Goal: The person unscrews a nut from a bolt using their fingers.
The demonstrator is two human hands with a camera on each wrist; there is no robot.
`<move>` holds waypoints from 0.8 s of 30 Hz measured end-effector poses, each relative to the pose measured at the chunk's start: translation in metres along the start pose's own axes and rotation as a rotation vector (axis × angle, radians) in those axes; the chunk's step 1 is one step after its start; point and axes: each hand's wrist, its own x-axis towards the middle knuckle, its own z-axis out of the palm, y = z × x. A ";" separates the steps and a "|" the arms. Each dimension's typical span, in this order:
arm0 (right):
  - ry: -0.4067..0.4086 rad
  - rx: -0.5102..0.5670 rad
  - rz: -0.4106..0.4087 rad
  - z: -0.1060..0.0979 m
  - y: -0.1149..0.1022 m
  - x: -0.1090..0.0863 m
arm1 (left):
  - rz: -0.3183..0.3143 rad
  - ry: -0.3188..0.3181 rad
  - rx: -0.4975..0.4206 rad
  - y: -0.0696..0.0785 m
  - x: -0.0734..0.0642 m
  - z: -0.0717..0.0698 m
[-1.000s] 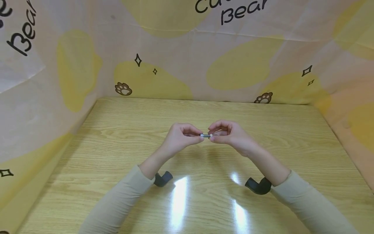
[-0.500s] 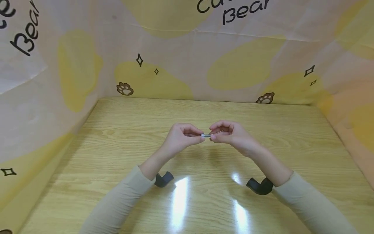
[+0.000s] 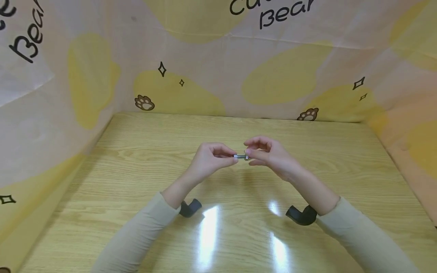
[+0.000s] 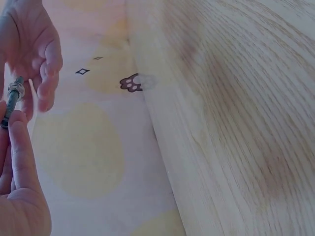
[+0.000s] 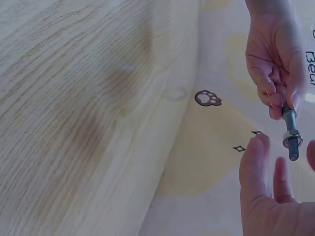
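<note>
In the head view, my left hand pinches one end of a small metal bolt above the table. The bolt lies about level and points to the right. A hex nut sits on the threaded shank, with a bit of thread protruding beyond it. A wider ring against the nut may be a washer. My right hand is around the nut end, its fingers spread apart from the nut in the right wrist view. The left wrist view has the bolt at its left edge; the left fingertips hide its held end.
Beneath both hands is a wood-grain table with bright light reflections near its front. A printed fabric backdrop rises at the back and along the sides. Dark curved pieces stick out beside both wrists.
My right fingers close over the nut half a second ago, then part, with the thumb higher now and the nut in view again. The left hand keeps its pinch on the bolt, nearly still.
</note>
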 end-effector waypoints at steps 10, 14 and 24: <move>-0.035 0.026 -0.012 -0.001 0.000 0.000 | -0.004 0.006 -0.003 0.002 0.000 -0.001; -0.030 0.031 0.005 -0.001 -0.001 0.000 | -0.020 0.011 0.002 0.002 0.000 -0.001; -0.029 0.019 -0.034 -0.003 -0.002 -0.002 | -0.006 0.005 0.005 0.006 0.000 0.001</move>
